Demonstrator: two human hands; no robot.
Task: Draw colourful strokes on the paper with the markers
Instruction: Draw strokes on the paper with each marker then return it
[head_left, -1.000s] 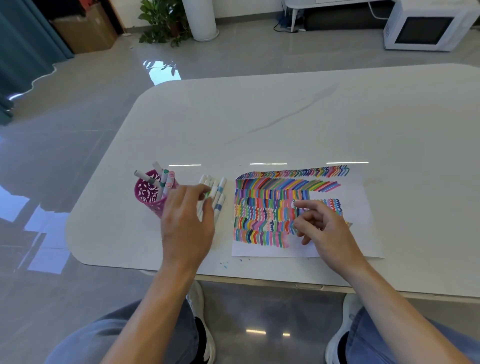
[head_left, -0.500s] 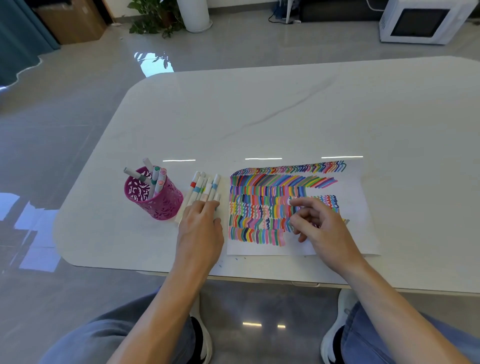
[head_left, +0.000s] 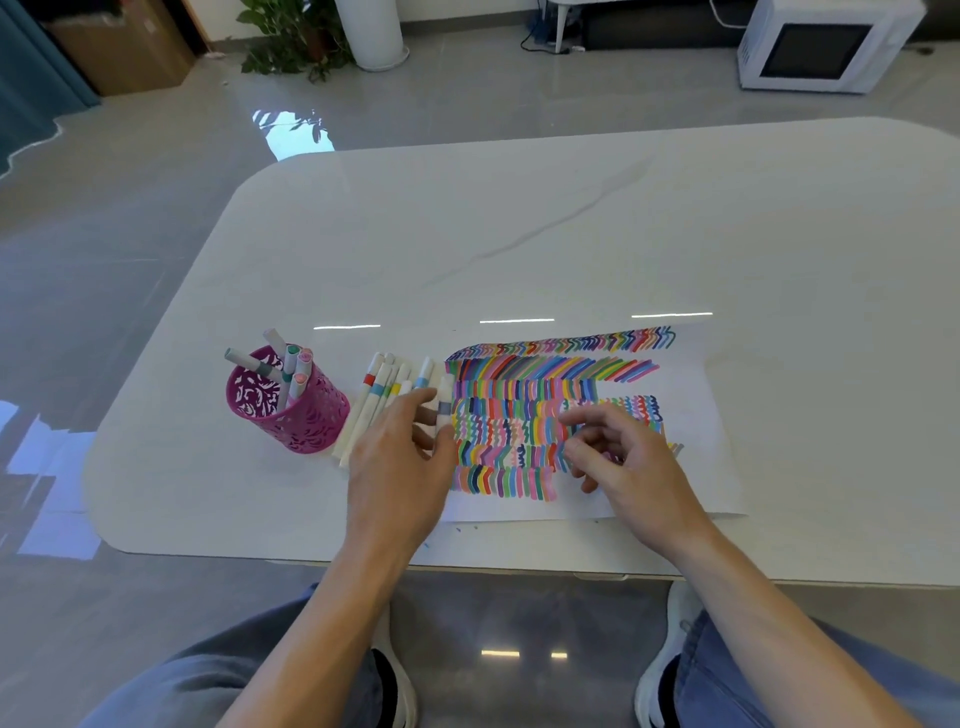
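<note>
A white paper (head_left: 696, 415) covered with rows of colourful strokes lies near the table's front edge. Left of it, several white markers (head_left: 371, 400) lie side by side in a row. My left hand (head_left: 400, 462) reaches over this row. Its thumb and fingers pinch a white marker with a grey band (head_left: 444, 402) at the paper's left edge. My right hand (head_left: 628, 462) sits over the lower right of the strokes with fingers loosely curled and holds nothing that I can see.
A pink perforated cup (head_left: 311, 415) with several markers stands left of the row. The white table (head_left: 571, 234) stretches far behind the paper. A microwave (head_left: 826, 47) and a potted plant (head_left: 291, 36) stand on the floor beyond. My knees are below the table edge.
My left hand moved from the cup onto the marker row, then right, and now pinches the grey-banded marker at the paper's edge. The right hand stayed over the paper.
</note>
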